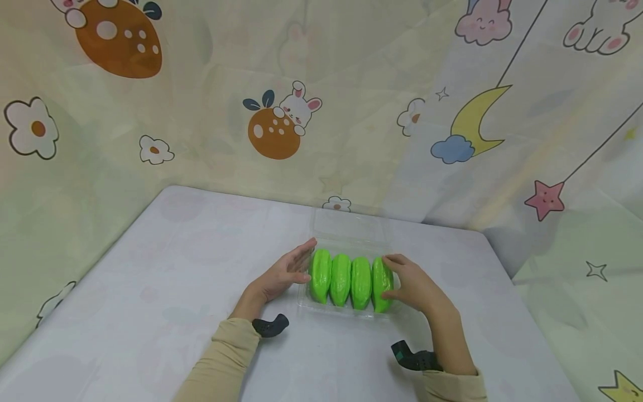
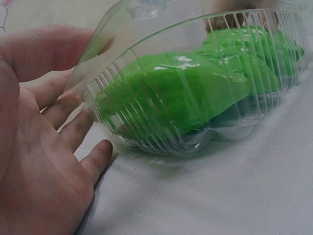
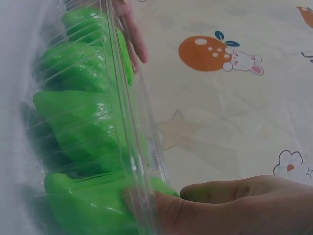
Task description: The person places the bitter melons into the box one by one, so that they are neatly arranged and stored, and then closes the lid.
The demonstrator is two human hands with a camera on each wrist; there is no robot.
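A clear plastic clamshell box [image 1: 311, 306] sits on the table with its transparent lid [image 1: 350, 225] folded back. Several glossy, bright green, long pieces with tapered ends, like model fruit, lie in it side by side. At the box's left end is my left hand [image 1: 281, 274], its fingers extended along the wall by the leftmost green piece [image 1: 320, 276]. In the left wrist view its palm faces the ribbed wall. My right hand [image 1: 416, 285] holds the rightmost green piece [image 1: 382, 285] between thumb and fingers; the thumb [image 3: 168, 208] lies at the box's rim in the right wrist view.
The white-covered table [image 1: 166, 290] extends around the box. Behind it hangs a printed cloth [image 1: 211, 128] with cartoon rabbits, flowers and a moon. Each wrist carries a black device, one by the left cuff [image 1: 271, 326] and one by the right [image 1: 414, 357].
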